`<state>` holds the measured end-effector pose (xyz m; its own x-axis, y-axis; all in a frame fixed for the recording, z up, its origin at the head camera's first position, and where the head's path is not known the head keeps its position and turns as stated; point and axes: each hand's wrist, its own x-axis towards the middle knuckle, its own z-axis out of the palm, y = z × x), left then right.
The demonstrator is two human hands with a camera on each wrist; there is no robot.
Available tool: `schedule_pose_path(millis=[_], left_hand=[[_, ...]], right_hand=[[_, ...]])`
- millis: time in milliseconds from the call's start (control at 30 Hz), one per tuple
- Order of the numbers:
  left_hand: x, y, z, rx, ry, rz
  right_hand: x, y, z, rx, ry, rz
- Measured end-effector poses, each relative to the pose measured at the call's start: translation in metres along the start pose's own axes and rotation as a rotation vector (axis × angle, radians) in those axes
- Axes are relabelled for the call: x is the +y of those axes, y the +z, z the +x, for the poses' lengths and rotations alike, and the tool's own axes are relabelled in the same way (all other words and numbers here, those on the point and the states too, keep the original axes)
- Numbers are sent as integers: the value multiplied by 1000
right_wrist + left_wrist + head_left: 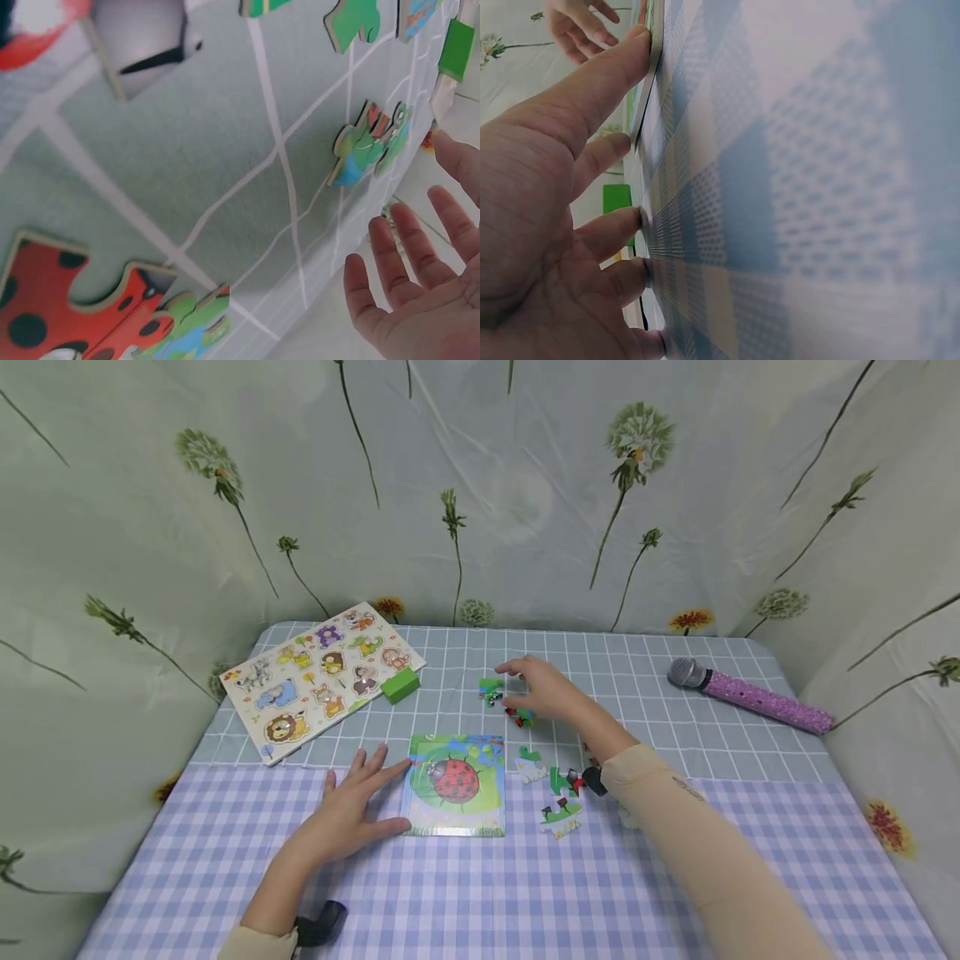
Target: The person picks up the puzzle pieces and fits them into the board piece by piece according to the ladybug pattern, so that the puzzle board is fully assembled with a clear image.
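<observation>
Check-covered desk (442, 902) before dandelion-print drapery (525, 502). Note ladybird board (454, 785) at centre, loose pieces (561, 820) to its right. Possible fault: neighbouring rear pieces (491, 687) nudged or overlapped by a low, sideways approach; board skewed by uneven left-side pressure. Left hand (347, 816) outspread, thumb and index fingertip against board's left edge, gripping nothing; right hand (546, 688) raised near rear pieces, fingers parted, nothing grasped.

The ladybird board (455, 783) shows red with black spots on green. Beneath it meet 2 cloths (465, 893): blue-and-white gingham and white-gridded grey. Right of it, jigsaw pieces (562, 817) mix green, red and black; farther right, a microphone (750, 696) glitters purple. Left of it, a green block (401, 685) and a cream board (303, 697) patterned with multicoloured animals.
</observation>
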<state>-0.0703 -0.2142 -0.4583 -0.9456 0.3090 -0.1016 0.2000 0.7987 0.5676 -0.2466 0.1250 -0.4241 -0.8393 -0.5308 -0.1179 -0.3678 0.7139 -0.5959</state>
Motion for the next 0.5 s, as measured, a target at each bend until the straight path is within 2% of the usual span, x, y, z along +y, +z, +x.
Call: schedule_pose_path(millis=[267, 500], left_hand=[[0, 1, 0, -18, -12, 12], [2, -1, 2, -19, -12, 13]], right_hand=[[8, 8, 15, -23, 38, 53], [14, 13, 24, -27, 50, 39]])
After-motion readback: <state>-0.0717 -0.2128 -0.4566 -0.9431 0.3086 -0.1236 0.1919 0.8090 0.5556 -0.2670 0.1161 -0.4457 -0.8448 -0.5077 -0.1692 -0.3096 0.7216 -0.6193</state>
